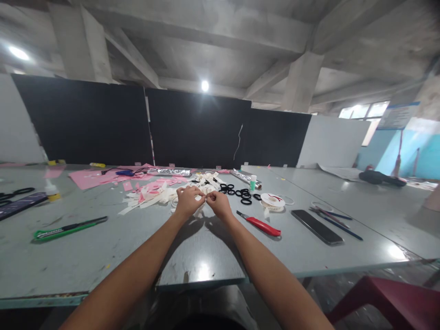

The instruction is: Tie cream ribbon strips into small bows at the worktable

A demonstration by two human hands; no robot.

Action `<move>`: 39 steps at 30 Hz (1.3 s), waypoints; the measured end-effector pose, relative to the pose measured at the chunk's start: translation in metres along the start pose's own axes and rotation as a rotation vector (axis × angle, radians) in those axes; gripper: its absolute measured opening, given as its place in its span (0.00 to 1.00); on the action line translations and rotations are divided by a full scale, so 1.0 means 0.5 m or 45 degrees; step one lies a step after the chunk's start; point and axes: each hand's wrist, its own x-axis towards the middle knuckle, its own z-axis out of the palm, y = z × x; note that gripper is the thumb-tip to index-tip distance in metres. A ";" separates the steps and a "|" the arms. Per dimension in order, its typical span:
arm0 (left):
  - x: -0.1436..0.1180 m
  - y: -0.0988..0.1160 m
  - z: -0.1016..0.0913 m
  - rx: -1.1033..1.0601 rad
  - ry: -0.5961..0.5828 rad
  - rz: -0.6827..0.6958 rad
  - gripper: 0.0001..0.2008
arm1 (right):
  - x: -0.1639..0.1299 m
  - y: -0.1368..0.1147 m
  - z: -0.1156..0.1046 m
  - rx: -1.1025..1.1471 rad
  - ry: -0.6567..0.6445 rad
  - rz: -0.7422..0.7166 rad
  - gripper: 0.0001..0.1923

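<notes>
My left hand (pixel 189 200) and my right hand (pixel 217 203) meet above the middle of the table, fingertips pinched together. Whatever lies between them is too small to make out. Just behind and beneath them spreads a pile of cream-white strips (pixel 160 198), with pink paper scraps (pixel 151 185) at its left. Several black rings (pixel 245 195) lie to the right of my right hand, near a spool of white printed ribbon (pixel 272 201). Closer to my right forearm is a red-handled cutter (pixel 263 226).
A green cutter (pixel 70 228) lies at left, near a glue bottle (pixel 52 189) and black scissors (pixel 17 195). To the right are a phone (pixel 316 226) and thin tools (pixel 338 220). A glue stick (pixel 253 183) stands behind the rings. A red stool (pixel 388 298) is at lower right.
</notes>
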 end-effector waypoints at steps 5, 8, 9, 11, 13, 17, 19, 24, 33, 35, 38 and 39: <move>0.000 -0.001 0.003 0.005 0.021 0.013 0.06 | 0.000 -0.002 0.001 -0.013 -0.006 -0.016 0.07; 0.000 -0.003 0.006 0.005 0.019 0.006 0.06 | 0.000 -0.002 0.001 -0.004 -0.006 -0.018 0.07; 0.000 -0.002 0.007 0.003 0.019 0.003 0.06 | 0.000 -0.003 0.001 0.004 -0.006 -0.018 0.07; 0.001 -0.002 0.008 -0.005 0.019 -0.003 0.06 | 0.000 -0.003 0.002 0.032 -0.002 -0.008 0.07; 0.002 -0.002 0.009 -0.022 0.014 -0.017 0.06 | 0.000 -0.002 0.003 0.062 0.005 0.010 0.08; 0.004 -0.004 0.016 -0.079 0.002 -0.109 0.06 | 0.003 0.003 0.006 0.104 0.007 0.035 0.09; 0.006 -0.006 0.019 -0.112 -0.005 -0.161 0.07 | 0.004 0.004 0.006 0.138 0.006 0.054 0.09; 0.007 -0.006 0.019 -0.177 -0.010 -0.239 0.07 | 0.007 0.004 0.003 0.206 0.001 0.077 0.10; 0.009 -0.027 0.023 -0.124 -0.044 -0.138 0.09 | 0.007 0.009 0.000 0.136 0.002 0.055 0.10; 0.009 -0.028 0.024 -0.102 -0.064 -0.114 0.10 | 0.006 0.011 -0.001 0.113 -0.002 0.048 0.10; 0.009 -0.027 0.024 -0.073 -0.083 -0.094 0.10 | 0.005 0.014 -0.001 0.076 -0.005 0.018 0.10; 0.009 -0.027 0.024 -0.066 -0.085 -0.092 0.10 | 0.005 0.016 -0.001 0.056 -0.004 0.008 0.10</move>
